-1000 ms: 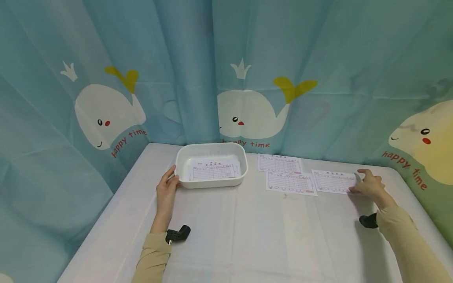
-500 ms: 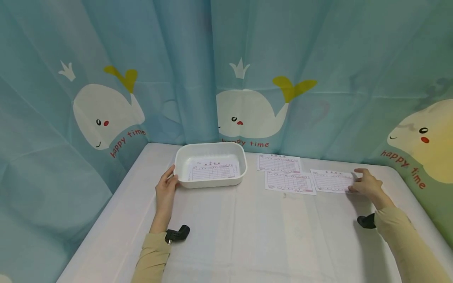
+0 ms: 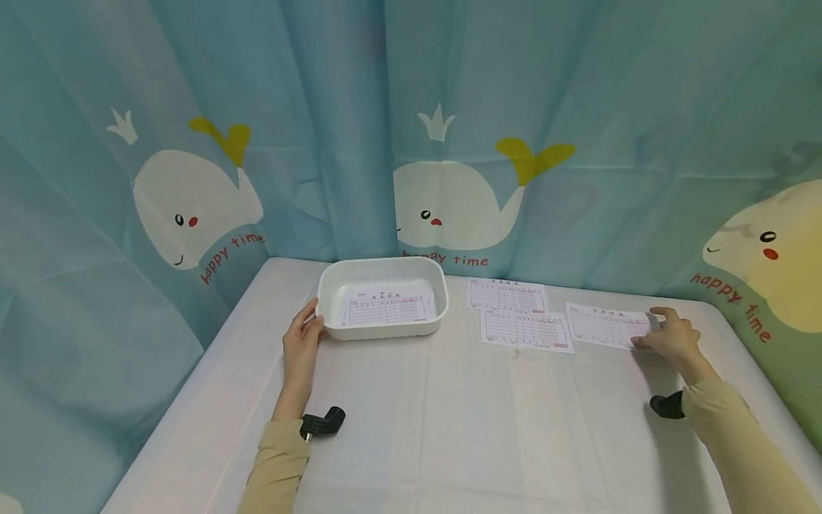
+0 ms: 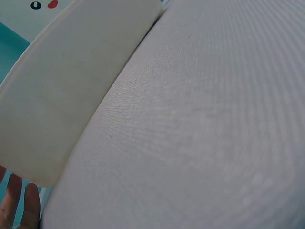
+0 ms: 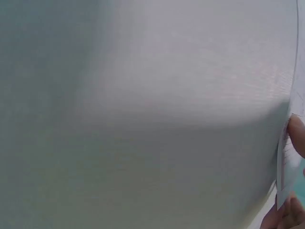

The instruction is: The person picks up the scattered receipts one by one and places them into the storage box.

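My left hand [image 3: 302, 350] touches the left end of a white plastic tray [image 3: 379, 333], its fingers straight against the outside. In the left wrist view, separate fingertips [image 4: 31, 200] show beside the tray wall [image 4: 62, 90]. Inside the tray lie printed receipt forms [image 3: 388, 310]; how many are stacked cannot be told. Over at the right, my right hand [image 3: 671, 339] pinches the right edge of another receipt form [image 3: 606, 326]. The right wrist view has this form [image 5: 286, 167] edge-on between thumb and fingers, bent and raised at that side.
Two more receipt forms, an upper one [image 3: 507, 295] and a lower one [image 3: 526, 330], lie flat between the tray and my right hand. A white cloth covers the table [image 3: 475, 428]. Behind it hangs a blue curtain [image 3: 347, 143] with printed whales.
The form in my right hand has turned slightly, its left end shifting away from me and its right edge rising a little. My left hand and the tray have stayed put.
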Available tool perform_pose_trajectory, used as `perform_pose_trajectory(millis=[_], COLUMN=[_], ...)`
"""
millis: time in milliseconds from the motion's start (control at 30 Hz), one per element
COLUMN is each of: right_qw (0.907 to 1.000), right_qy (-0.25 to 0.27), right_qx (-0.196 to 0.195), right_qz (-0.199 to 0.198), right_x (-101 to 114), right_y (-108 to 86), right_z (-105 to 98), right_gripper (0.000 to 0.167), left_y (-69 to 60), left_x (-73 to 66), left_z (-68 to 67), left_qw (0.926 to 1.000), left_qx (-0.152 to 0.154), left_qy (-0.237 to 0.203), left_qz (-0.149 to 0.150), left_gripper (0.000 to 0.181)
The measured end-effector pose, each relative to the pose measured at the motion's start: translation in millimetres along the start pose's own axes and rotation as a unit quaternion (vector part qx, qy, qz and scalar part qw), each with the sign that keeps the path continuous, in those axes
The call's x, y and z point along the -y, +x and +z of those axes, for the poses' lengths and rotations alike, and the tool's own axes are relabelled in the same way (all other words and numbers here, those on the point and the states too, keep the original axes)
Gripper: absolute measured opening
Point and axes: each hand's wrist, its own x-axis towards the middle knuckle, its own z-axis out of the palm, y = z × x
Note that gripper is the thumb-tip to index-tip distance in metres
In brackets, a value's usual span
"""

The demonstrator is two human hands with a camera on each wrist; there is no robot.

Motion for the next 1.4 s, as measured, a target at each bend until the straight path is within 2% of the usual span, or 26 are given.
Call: perform_pose_trajectory(millis=[200,367,600,1000,1200,1400], right_qw=[0.9994,0.9983,0.9921,0.9822,0.9799,0.9739], right_qy=[0.027,0.032,0.043,0.081,0.096,0.109], right_qx=[-0.005,-0.034,-0.074,-0.108,-0.112,-0.117], right_qz=[-0.020,-0.035,-0.091,-0.131,-0.134,-0.161], right_x=[-5,-9,-11,4,12,18], right_y=[-3.8,-8.3,-17.3,-42.6,-52.7,-63.3], right_z=[1,3,1,-6,-7,-11], right_gripper=[0.077,0.065,0.057,0.054,0.055,0.056], left_y=[0.4,0.4,-0.5,0.7,0.2,-1.0], left_x=[0.4,0.7,-0.9,-0.1,-1.5,-3.2], left_z=[0.4,0.5,1.1,1.0,1.7,1.7], left_qw=[1.0000,0.9999,0.9999,0.9999,0.9999,1.0000], left_qx=[-0.006,-0.008,-0.012,-0.009,-0.007,-0.004], left_qy=[0.006,0.006,0.005,-0.002,-0.005,-0.005], left_qz=[-0.002,-0.004,-0.007,-0.007,-0.005,-0.006], left_gripper=[0.045,0.045,0.044,0.044,0.044,0.044])
